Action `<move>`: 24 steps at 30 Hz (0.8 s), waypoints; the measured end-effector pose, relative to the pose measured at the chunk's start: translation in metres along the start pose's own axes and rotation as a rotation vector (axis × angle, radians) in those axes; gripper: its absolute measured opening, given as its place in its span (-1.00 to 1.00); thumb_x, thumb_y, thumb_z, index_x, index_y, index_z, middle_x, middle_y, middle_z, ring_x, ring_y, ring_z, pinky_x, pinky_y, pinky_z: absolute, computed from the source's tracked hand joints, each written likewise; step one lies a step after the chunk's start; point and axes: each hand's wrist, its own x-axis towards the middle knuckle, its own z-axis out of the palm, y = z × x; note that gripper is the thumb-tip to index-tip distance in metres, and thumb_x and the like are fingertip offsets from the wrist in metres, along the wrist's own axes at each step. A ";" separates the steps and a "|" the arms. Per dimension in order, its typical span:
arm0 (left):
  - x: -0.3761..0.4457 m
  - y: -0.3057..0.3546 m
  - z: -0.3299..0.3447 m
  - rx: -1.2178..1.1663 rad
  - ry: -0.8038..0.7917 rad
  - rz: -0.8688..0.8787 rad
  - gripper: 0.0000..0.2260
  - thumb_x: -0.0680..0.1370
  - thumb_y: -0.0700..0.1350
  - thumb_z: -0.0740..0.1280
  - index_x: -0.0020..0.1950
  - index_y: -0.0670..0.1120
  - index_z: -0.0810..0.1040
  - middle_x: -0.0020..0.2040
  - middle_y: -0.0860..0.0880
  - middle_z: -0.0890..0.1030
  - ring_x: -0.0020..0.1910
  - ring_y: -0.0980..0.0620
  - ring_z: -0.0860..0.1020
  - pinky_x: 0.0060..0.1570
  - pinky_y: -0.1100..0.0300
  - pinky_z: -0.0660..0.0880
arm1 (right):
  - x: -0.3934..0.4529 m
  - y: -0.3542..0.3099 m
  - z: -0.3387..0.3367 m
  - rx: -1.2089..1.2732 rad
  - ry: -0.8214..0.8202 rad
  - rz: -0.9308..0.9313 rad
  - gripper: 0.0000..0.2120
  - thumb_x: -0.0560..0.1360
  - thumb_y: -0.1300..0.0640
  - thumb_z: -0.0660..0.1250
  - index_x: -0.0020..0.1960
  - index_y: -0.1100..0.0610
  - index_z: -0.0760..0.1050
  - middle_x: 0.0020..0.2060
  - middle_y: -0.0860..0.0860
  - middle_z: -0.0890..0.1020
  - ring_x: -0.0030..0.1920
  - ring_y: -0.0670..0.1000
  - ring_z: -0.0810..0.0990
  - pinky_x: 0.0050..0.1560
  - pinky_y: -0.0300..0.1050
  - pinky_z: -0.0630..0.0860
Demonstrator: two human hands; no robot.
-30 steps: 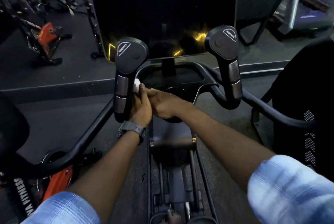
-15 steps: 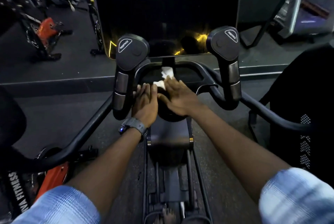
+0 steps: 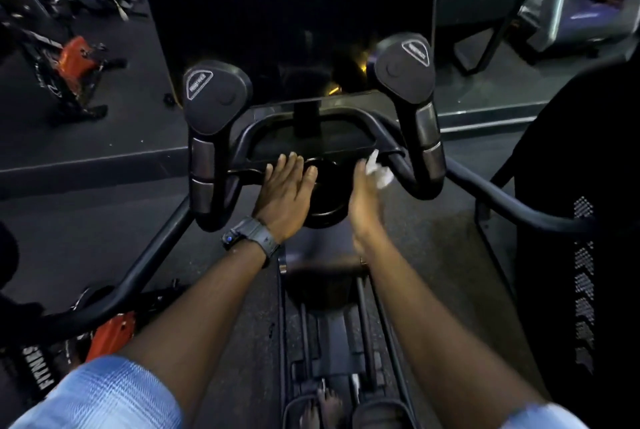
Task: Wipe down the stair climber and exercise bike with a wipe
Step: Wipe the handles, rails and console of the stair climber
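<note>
**Wipe at the right side of the console bar**

The left hand (image 3: 285,193) lies flat, fingers straight, on the stair climber (image 3: 311,137) console's dark bar. The right hand (image 3: 363,196), blurred, pinches a white wipe (image 3: 379,174) against the bar beside the right handgrip (image 3: 427,148). Dark rubber gym floor (image 3: 104,206) surrounds the machine; an orange exercise bike (image 3: 74,61) stands far left.

On the stair climber, the left hand (image 3: 286,191) lies flat on the console (image 3: 311,139) edge, between the left handgrip (image 3: 207,137) and the right hand (image 3: 363,200). The wipe (image 3: 379,174), seemingly held there, lies beside the right handgrip (image 3: 424,130).
</note>
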 end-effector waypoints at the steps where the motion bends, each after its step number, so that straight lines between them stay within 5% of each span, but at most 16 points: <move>1: -0.001 0.002 0.000 -0.003 0.006 -0.001 -0.49 0.72 0.06 -0.12 0.62 -0.15 0.05 0.65 -0.05 0.00 0.62 0.05 -0.11 0.57 0.10 -0.26 | 0.011 -0.009 0.001 0.107 0.005 0.034 -0.33 0.59 -0.32 0.02 0.59 -0.05 -0.01 0.53 -0.14 0.15 0.51 -0.14 0.13 0.51 -0.10 0.10; 4: -0.005 0.005 0.001 -0.019 0.037 0.016 -0.51 0.72 0.04 -0.11 0.61 -0.14 0.09 0.64 -0.04 0.05 0.62 0.04 -0.08 0.57 0.10 -0.24 | -0.023 0.001 0.005 0.113 -0.027 0.016 -0.13 0.42 -0.54 0.03 0.59 -0.15 -0.07 0.57 -0.14 0.08 0.54 -0.12 0.12 0.53 -0.03 0.08; 6: -0.009 0.004 0.002 -0.034 0.058 0.038 -0.52 0.73 0.02 -0.10 0.61 -0.14 0.10 0.64 -0.04 0.07 0.62 0.05 -0.08 0.56 0.13 -0.25 | -0.061 0.017 0.009 0.131 -0.126 -0.027 -0.12 0.43 -0.50 0.04 0.59 -0.12 -0.11 0.58 -0.15 0.03 0.53 -0.17 0.09 0.53 -0.07 0.06; 11: -0.015 -0.003 0.008 -0.096 0.122 0.103 -0.40 0.63 0.13 -0.16 0.59 -0.11 0.20 0.62 -0.01 0.16 0.62 0.07 -0.01 0.52 0.24 -0.24 | -0.015 -0.008 -0.002 0.158 -0.076 -0.065 -0.10 0.40 -0.48 -0.06 0.61 -0.04 -0.09 0.58 -0.12 0.02 0.42 -0.30 0.05 0.45 -0.23 0.05; 15: -0.025 -0.008 0.007 -0.204 0.190 0.133 -0.41 0.63 0.09 -0.11 0.54 -0.16 0.32 0.56 -0.07 0.30 0.57 0.12 0.13 0.56 0.25 -0.12 | -0.069 0.030 0.012 0.038 -0.126 -0.196 0.06 0.35 -0.61 -0.03 0.60 0.02 -0.20 0.59 -0.11 -0.12 0.50 -0.31 -0.09 0.42 -0.48 -0.06; 19: -0.033 -0.014 0.005 -0.193 0.197 0.139 -0.44 0.64 0.06 -0.09 0.52 -0.18 0.35 0.53 -0.07 0.35 0.49 0.23 0.15 0.50 0.39 -0.10 | -0.057 0.040 0.026 0.034 0.015 -0.200 0.07 0.36 -0.60 -0.07 0.60 0.08 -0.24 0.59 -0.03 -0.15 0.57 -0.12 -0.11 0.57 -0.09 -0.05; 24: -0.035 -0.018 -0.002 -0.237 0.216 0.128 -0.47 0.68 0.06 -0.08 0.49 -0.16 0.42 0.45 0.10 0.34 0.43 0.29 0.14 0.37 0.59 -0.08 | -0.070 0.049 0.031 -0.141 0.053 -0.433 -0.04 0.50 -0.47 -0.02 0.57 0.14 -0.29 0.58 0.04 -0.22 0.58 -0.07 -0.19 0.54 -0.22 -0.10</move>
